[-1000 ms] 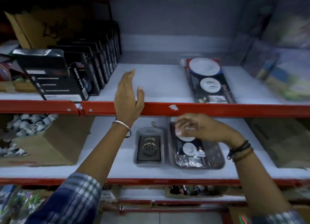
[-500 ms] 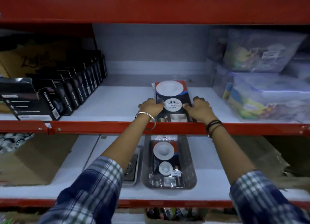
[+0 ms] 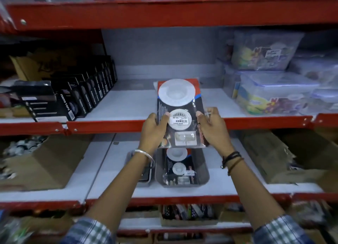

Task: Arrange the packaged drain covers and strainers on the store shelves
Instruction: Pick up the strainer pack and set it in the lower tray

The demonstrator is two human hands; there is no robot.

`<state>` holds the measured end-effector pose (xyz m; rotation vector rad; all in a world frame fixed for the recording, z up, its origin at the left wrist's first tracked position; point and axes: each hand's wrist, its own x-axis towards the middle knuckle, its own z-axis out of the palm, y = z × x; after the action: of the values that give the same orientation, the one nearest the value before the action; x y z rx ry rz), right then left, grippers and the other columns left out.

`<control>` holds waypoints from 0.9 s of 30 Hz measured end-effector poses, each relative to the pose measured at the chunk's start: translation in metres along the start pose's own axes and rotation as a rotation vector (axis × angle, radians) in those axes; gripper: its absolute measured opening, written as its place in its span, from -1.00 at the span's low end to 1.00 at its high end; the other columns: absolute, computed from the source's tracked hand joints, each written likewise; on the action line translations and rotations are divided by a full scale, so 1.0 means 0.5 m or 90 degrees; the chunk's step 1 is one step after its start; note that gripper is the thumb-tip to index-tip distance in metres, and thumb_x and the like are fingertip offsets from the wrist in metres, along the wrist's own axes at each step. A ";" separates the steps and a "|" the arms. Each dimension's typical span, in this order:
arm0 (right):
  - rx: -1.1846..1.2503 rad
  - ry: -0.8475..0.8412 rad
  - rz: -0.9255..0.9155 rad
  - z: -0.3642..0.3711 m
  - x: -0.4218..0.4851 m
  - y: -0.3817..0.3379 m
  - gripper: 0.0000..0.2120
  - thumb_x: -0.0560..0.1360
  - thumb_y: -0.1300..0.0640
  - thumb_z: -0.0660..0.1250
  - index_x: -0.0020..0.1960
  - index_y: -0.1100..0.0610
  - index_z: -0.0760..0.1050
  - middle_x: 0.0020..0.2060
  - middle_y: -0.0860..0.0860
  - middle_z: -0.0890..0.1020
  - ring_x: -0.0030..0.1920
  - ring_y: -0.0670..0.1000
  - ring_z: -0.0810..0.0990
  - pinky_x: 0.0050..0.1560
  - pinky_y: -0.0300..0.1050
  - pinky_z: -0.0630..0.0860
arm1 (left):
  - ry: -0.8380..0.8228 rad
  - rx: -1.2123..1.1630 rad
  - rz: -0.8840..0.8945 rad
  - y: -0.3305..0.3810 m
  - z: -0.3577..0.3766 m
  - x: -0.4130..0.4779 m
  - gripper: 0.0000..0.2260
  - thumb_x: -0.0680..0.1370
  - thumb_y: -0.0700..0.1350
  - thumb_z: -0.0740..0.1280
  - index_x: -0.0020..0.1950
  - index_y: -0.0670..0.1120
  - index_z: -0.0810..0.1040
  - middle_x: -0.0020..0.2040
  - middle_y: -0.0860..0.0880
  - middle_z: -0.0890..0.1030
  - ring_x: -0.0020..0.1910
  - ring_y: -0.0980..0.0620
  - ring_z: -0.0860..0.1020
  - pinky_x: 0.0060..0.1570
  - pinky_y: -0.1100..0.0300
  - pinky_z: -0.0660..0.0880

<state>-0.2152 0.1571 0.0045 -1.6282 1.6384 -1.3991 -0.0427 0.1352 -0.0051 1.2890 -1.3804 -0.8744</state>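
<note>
Your left hand point(image 3: 152, 128) and right hand point(image 3: 213, 127) pinch the side edges of the clear-wrapped black-and-red strainer pack point(image 3: 180, 114), held above the middle white shelf point(image 3: 128, 104). Keep it level; set it down square to the red front rail point(image 3: 106, 125).

A strainer pack point(image 3: 180, 114) sealed in glossy clear plastic film over a printed card, with pale matt plastic discs inside. The shelves have smooth red painted metal front edges point(image 3: 164, 15) and matt white boards point(image 3: 124, 106). A second pack lies in a smooth grey tray point(image 3: 205, 176) on the lower shelf. Black boxes point(image 3: 73, 101) of glossy printed card stand near the left end. Rough brown cardboard cartons point(image 3: 45, 163) sit below. Clear plastic containers point(image 3: 270, 95) are at the right end. A shiny metal bangle point(image 3: 144, 153), dark cord bracelets point(image 3: 232, 158), checked cloth sleeves point(image 3: 87, 232).
</note>
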 end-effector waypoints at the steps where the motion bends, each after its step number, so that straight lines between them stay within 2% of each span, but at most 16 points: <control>1: -0.004 0.008 -0.016 0.005 -0.035 0.010 -0.78 0.58 0.01 0.18 0.09 0.15 0.32 -0.20 0.06 0.62 -0.23 0.08 0.61 -0.20 0.04 0.55 | 0.003 0.014 0.016 -0.019 -0.002 -0.037 -0.68 0.55 0.08 0.25 -0.15 -0.18 0.39 -0.38 -0.12 0.52 -0.52 0.03 0.46 -0.45 0.11 0.43; 5: -0.050 0.021 -0.044 0.042 -0.172 0.084 -0.78 0.59 -0.02 0.15 0.11 0.11 0.31 -0.39 0.00 0.55 -0.42 0.04 0.52 -0.40 0.02 0.46 | 0.042 0.096 0.070 -0.107 -0.012 -0.181 -0.76 0.57 0.05 0.22 -0.14 -0.10 0.33 -0.41 -0.05 0.48 -0.47 0.07 0.44 -0.42 0.18 0.38; 9: -0.120 0.014 -0.009 0.078 -0.283 0.173 -0.59 0.56 -0.15 0.07 0.22 0.14 0.29 -0.29 0.07 0.65 -0.33 0.09 0.61 -0.37 0.04 0.55 | -0.019 0.087 0.061 -0.202 -0.007 -0.274 -0.81 0.56 0.02 0.16 -0.09 -0.09 0.25 -0.48 0.07 0.36 -0.54 0.21 0.44 -0.53 0.28 0.28; 12: -0.167 0.006 0.021 0.095 -0.332 0.230 -0.65 0.58 -0.04 0.13 0.21 0.20 0.32 -0.23 0.16 0.67 -0.24 0.21 0.64 -0.33 0.02 0.52 | -0.049 0.117 0.025 -0.268 0.005 -0.316 -0.85 0.46 -0.05 0.11 -0.04 -0.09 0.24 -0.49 0.05 0.41 -0.55 0.13 0.38 -0.47 0.10 0.32; 14: -0.202 0.000 0.045 0.103 -0.344 0.258 -0.70 0.59 0.01 0.15 0.19 0.22 0.33 -0.23 0.19 0.67 -0.22 0.24 0.63 -0.35 -0.03 0.43 | -0.064 0.134 -0.012 -0.303 0.019 -0.323 -0.83 0.42 -0.09 0.10 -0.02 -0.08 0.23 -0.48 -0.05 0.43 -0.51 -0.09 0.38 -0.44 -0.07 0.38; 16: -0.236 -0.012 0.078 0.111 -0.338 0.289 -0.70 0.60 0.04 0.15 0.21 0.22 0.33 -0.23 0.19 0.67 -0.22 0.25 0.62 -0.35 -0.04 0.40 | -0.087 0.157 -0.062 -0.332 0.034 -0.309 -0.80 0.42 -0.08 0.11 0.02 -0.05 0.22 -0.44 -0.17 0.49 -0.48 -0.17 0.43 -0.39 -0.13 0.45; 18: -0.260 -0.037 0.111 0.123 -0.316 0.317 -0.69 0.58 0.08 0.14 0.27 0.19 0.30 -0.25 0.19 0.66 -0.25 0.23 0.61 -0.31 0.01 0.49 | -0.120 0.152 -0.111 -0.346 0.051 -0.281 -0.82 0.48 -0.09 0.14 0.04 -0.02 0.21 -0.35 -0.21 0.55 -0.45 -0.17 0.49 -0.38 -0.17 0.53; 19: -0.265 -0.047 0.131 0.130 -0.297 0.332 -0.67 0.57 0.10 0.15 0.31 0.18 0.29 -0.26 0.18 0.65 -0.26 0.21 0.60 -0.29 0.02 0.52 | -0.127 0.142 -0.127 -0.350 0.064 -0.262 -0.81 0.51 -0.13 0.16 0.09 -0.06 0.23 -0.26 -0.21 0.58 -0.39 -0.15 0.53 -0.31 -0.16 0.57; 21: -0.275 -0.053 0.159 0.145 -0.253 0.350 -0.63 0.55 0.11 0.16 0.34 0.17 0.30 -0.18 0.20 0.64 -0.20 0.21 0.61 -0.20 0.05 0.56 | -0.108 0.152 -0.129 -0.356 0.084 -0.219 -0.66 0.55 -0.21 0.20 0.30 -0.17 0.23 0.02 -0.24 0.60 -0.14 -0.15 0.59 -0.05 0.01 0.57; 23: -0.289 -0.070 0.183 0.161 -0.201 0.368 -0.61 0.56 0.09 0.17 0.35 0.19 0.30 0.01 0.22 0.62 -0.06 0.24 0.61 -0.05 0.11 0.58 | -0.071 0.187 -0.127 -0.363 0.103 -0.171 -0.51 0.55 -0.25 0.23 0.43 -0.25 0.13 0.27 -0.24 0.49 0.15 -0.18 0.54 0.13 0.05 0.48; 25: -0.311 -0.112 0.195 0.179 -0.154 0.391 -0.61 0.57 0.08 0.17 0.35 0.21 0.29 0.18 0.24 0.55 0.08 0.28 0.57 0.04 0.14 0.56 | -0.057 0.241 -0.124 -0.379 0.118 -0.125 -0.53 0.54 -0.25 0.26 0.41 -0.25 0.19 0.33 -0.24 0.44 0.26 -0.20 0.47 0.20 0.00 0.44; 27: -0.326 -0.165 0.202 0.194 -0.119 0.420 -0.62 0.59 0.09 0.14 0.35 0.22 0.27 0.27 0.26 0.46 0.15 0.30 0.52 0.07 0.15 0.54 | -0.097 0.371 -0.125 -0.400 0.130 -0.087 -0.63 0.54 -0.18 0.25 0.33 -0.21 0.33 0.28 -0.26 0.46 0.23 -0.24 0.46 0.15 -0.03 0.43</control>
<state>-0.2197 0.1358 -0.2334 -1.6204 2.0860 -0.6124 -0.0599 0.1362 -0.2189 1.8541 -1.7267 -0.7335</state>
